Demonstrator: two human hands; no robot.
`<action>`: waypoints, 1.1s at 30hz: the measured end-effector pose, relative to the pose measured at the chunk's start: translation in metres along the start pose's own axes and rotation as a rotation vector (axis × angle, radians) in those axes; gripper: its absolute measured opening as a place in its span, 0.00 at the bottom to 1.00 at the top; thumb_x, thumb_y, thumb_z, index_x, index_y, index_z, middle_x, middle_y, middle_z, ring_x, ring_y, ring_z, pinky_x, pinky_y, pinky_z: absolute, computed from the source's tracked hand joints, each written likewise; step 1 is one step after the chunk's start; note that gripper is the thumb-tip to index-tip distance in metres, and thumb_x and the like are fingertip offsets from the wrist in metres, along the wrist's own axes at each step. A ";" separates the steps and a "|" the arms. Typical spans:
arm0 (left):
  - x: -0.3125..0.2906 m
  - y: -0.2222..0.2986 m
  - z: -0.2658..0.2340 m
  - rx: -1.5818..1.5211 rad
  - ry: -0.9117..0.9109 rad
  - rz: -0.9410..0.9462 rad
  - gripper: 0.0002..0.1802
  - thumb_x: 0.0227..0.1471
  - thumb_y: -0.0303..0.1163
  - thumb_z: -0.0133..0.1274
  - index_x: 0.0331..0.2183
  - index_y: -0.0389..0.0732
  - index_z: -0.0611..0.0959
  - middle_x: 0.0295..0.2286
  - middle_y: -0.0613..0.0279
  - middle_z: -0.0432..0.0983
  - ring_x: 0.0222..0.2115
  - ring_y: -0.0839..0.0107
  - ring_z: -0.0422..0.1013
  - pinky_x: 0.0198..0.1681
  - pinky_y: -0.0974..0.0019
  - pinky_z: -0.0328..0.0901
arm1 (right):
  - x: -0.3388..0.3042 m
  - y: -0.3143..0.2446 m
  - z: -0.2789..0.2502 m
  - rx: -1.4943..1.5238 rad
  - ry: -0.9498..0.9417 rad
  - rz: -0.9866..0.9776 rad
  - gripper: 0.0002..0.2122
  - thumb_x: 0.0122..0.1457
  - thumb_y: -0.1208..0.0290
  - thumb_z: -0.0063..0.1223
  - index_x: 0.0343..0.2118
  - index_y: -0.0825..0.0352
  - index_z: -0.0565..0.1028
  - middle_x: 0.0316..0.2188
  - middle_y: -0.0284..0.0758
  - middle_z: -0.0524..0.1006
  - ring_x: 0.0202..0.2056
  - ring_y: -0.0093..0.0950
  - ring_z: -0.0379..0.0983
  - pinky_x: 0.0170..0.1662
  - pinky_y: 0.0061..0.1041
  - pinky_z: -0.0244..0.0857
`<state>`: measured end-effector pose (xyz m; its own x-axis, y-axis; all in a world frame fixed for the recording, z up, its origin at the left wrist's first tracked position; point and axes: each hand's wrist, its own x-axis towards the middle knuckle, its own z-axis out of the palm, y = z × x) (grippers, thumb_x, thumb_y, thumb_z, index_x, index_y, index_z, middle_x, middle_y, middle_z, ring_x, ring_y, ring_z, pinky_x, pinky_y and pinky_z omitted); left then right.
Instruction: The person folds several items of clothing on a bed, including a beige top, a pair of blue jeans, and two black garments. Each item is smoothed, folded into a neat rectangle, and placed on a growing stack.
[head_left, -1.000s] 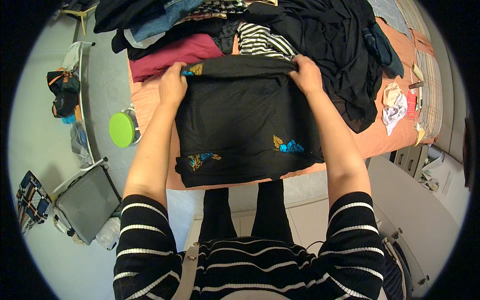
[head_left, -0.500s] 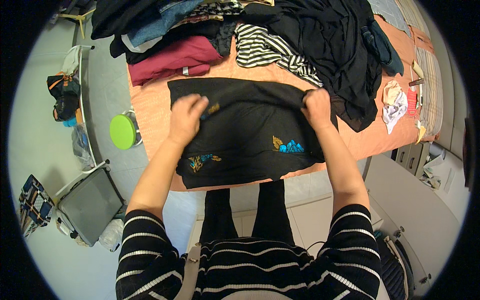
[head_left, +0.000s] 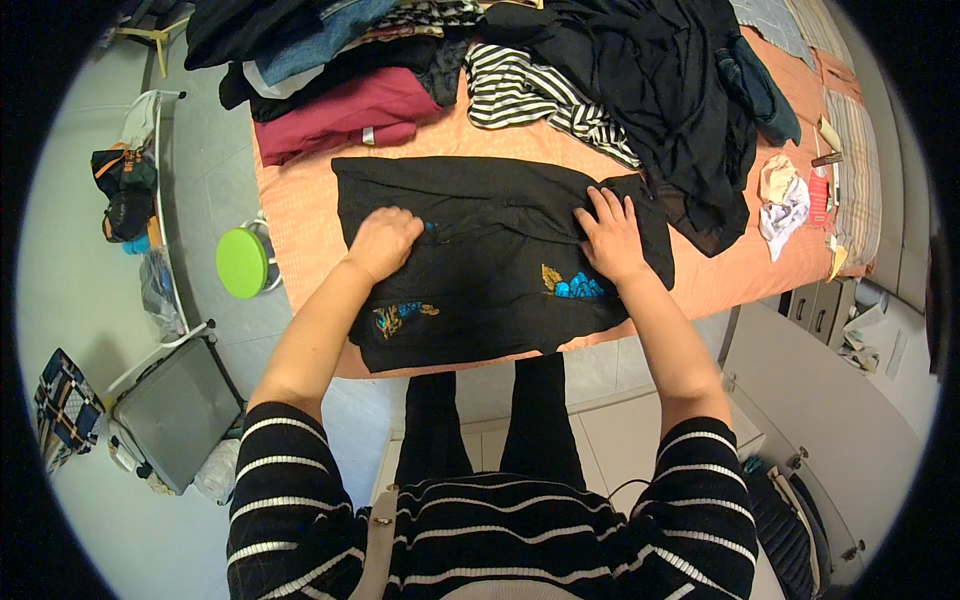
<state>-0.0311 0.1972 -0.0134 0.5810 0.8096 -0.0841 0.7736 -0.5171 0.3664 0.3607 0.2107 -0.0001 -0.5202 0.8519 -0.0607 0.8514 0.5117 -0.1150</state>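
A black garment (head_left: pixel 480 260) with blue and gold printed patches lies partly folded before me, along the near edge of the bed (head_left: pixel 300 215). On its left part, my left hand (head_left: pixel 388 243) rests with curled fingers closed on the cloth. The fingertips are turned down and mostly hidden. My right hand (head_left: pixel 612 232) lies palm down near the garment's right end, its fingers spread over the fabric and holding nothing. A fold runs across the cloth between both hands.
Folded clothes (head_left: pixel 350 115) are piled at the back left. A striped black-and-white garment (head_left: pixel 545 95) and a heap of black cloth (head_left: pixel 680 100) lie behind the work. Small light garments (head_left: pixel 783 205) sit at the right. On the floor stand a green stool (head_left: pixel 242 263) and grey suitcase (head_left: pixel 180 415).
My right hand has gone from a closed grip to lying flat with spread fingers. My left hand has moved slightly right and down onto the cloth. The garment's far edge now lies flatter.
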 end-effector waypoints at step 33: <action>-0.151 0.061 0.026 -2.016 0.347 -1.730 0.17 0.46 0.25 0.52 0.41 0.38 0.76 0.38 0.56 0.76 0.37 0.59 0.73 0.37 0.55 0.71 | -0.126 -0.010 0.038 1.773 0.459 2.003 0.05 0.50 0.78 0.52 0.24 0.65 0.68 0.17 0.31 0.66 0.12 0.19 0.62 0.20 0.20 0.72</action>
<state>-0.0650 0.0365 -0.0029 -0.0440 0.1485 -0.9879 -0.7329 0.6672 0.1329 0.4155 0.0936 -0.0293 0.4331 0.0891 -0.8969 -0.7126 -0.5755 -0.4012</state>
